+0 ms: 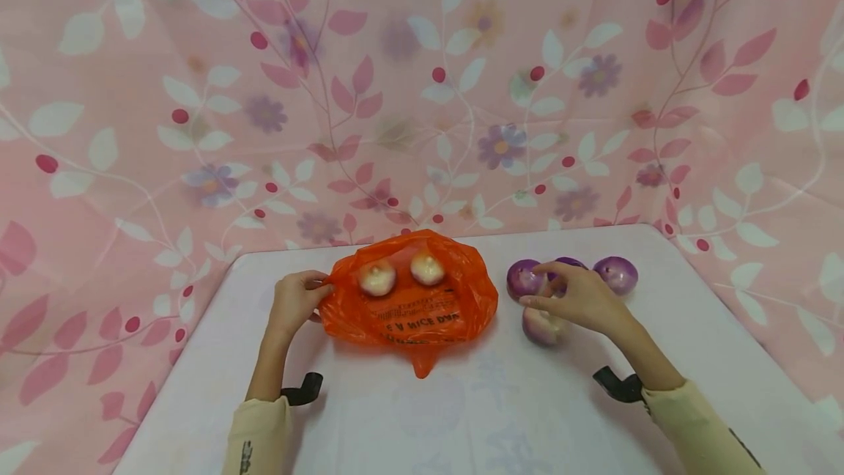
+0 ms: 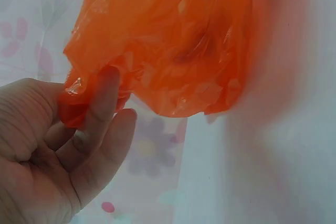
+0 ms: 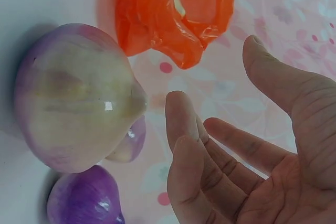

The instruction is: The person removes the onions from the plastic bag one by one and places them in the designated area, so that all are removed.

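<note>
An orange plastic bag [image 1: 422, 325] with black print lies on the table, its mouth spread. Two pale onion-like bulbs [image 1: 377, 279] sit in it. On the bag's left edge, my left hand [image 1: 297, 303] pinches the plastic between thumb and fingers; the left wrist view shows the crumpled edge [image 2: 79, 103] there. My right hand [image 1: 583, 300] hovers just above a purple-and-white onion-like bulb [image 1: 541, 328]. Fingers apart and holding nothing, that hand stands clear of the bulb [image 3: 79, 98] in the right wrist view.
Behind the right hand are purple onions, one at the left [image 1: 522, 281], one at the right [image 1: 616, 275] and one partly hidden between them. A pink floral cloth [image 1: 422, 130] hangs behind the white table [image 1: 369, 431]. Black curved pieces [image 1: 305, 390] are worn at both wrists.
</note>
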Tool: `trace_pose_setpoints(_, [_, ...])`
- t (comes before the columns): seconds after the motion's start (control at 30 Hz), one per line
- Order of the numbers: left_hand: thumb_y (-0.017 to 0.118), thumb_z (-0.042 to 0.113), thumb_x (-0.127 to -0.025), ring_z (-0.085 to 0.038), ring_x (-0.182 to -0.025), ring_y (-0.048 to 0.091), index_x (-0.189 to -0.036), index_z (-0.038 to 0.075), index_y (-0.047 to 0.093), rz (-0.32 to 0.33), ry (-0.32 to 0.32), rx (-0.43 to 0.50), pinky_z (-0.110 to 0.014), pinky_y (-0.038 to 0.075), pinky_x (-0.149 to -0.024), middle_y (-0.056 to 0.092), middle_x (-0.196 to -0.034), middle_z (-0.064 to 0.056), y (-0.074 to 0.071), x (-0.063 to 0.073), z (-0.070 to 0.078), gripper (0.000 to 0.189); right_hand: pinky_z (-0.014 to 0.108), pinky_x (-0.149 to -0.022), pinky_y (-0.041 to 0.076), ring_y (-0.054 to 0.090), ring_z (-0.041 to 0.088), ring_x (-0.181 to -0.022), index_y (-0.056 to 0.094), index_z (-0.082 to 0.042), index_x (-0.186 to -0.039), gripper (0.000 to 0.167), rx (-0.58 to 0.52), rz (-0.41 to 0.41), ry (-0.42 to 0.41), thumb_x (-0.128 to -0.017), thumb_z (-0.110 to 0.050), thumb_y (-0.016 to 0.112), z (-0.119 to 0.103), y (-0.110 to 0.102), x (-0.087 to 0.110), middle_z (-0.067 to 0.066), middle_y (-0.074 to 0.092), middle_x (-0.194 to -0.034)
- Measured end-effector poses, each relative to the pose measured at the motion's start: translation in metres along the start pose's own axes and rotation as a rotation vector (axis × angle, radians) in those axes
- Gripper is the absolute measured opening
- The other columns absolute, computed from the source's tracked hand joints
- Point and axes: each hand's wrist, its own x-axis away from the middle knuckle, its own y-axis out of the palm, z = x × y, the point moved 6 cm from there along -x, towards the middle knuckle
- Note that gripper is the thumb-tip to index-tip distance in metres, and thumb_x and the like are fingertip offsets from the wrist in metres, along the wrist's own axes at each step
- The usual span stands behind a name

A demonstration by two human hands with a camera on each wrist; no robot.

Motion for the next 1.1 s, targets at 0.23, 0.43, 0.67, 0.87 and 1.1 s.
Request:
trace_pose_setpoints(0.23, [0.069, 0.007, -0.092, -0.024, -0.064, 0.071, -0.107, -0.001, 0.073, 0.115, 0.082, 0.014, -0.033, 0.057, -0.047, 0.072, -0.097, -0.022, -0.006, 0.003, 0.015, 0.017, 0.033, -0.066, 0.055, 0.062, 0.02, -0.083, 0.064, -0.01, -0.127, 0.068, 0.004, 0.016, -0.002, -0.078, -0.055, 0.078, -0.003, -0.002, 0.0, 0.0, 0.067, -0.088])
trace_pose_setpoints(0.43, [0.071, 0.006, -0.09, -0.024, -0.065, 0.071, -0.103, 0.002, 0.075, 0.168, 0.135, 0.022, -0.029, 0.056, -0.047, 0.073, -0.096, -0.02, -0.009, 0.005, 0.027, 0.014, 0.032, -0.065, 0.055, 0.062, 0.019, -0.081, 0.062, -0.008, -0.13, 0.07, -0.004, 0.013, -0.003, -0.078, -0.053, 0.078, -0.006, -0.004, 0.0, -0.003, 0.066, -0.085])
trace_pose_setpoints(0.67, [0.073, 0.002, -0.087, -0.028, -0.064, 0.071, -0.099, 0.003, 0.078, 0.339, 0.327, 0.03, -0.015, 0.053, -0.05, 0.074, -0.088, -0.016, -0.018, 0.012, 0.055, 0.013, 0.034, -0.067, 0.054, 0.063, 0.021, -0.083, 0.062, -0.009, -0.129, 0.067, -0.014, 0.025, -0.01, -0.079, -0.051, 0.078, -0.006, -0.009, 0.001, -0.004, 0.067, -0.084])
trace_pose_setpoints(0.87, [0.072, -0.007, -0.084, -0.032, -0.059, 0.069, -0.099, -0.001, 0.077, 0.465, 0.51, 0.12, -0.011, 0.052, -0.055, 0.073, -0.087, -0.017, -0.023, 0.022, 0.085, 0.017, 0.033, -0.066, 0.054, 0.063, 0.023, -0.084, 0.062, -0.009, -0.129, 0.066, -0.024, 0.026, -0.005, -0.08, -0.05, 0.078, -0.007, -0.01, 0.001, -0.004, 0.068, -0.084])
trace_pose_setpoints(1.1, [0.07, -0.017, -0.079, -0.025, -0.056, 0.066, -0.093, -0.007, 0.076, 0.589, 0.61, 0.116, -0.008, 0.051, -0.06, 0.072, -0.082, -0.02, -0.023, 0.03, 0.096, 0.018, 0.034, -0.067, 0.055, 0.064, 0.021, -0.084, 0.06, -0.009, -0.131, 0.069, -0.023, 0.008, 0.003, -0.079, -0.052, 0.078, -0.008, -0.011, 0.001, -0.003, 0.068, -0.087])
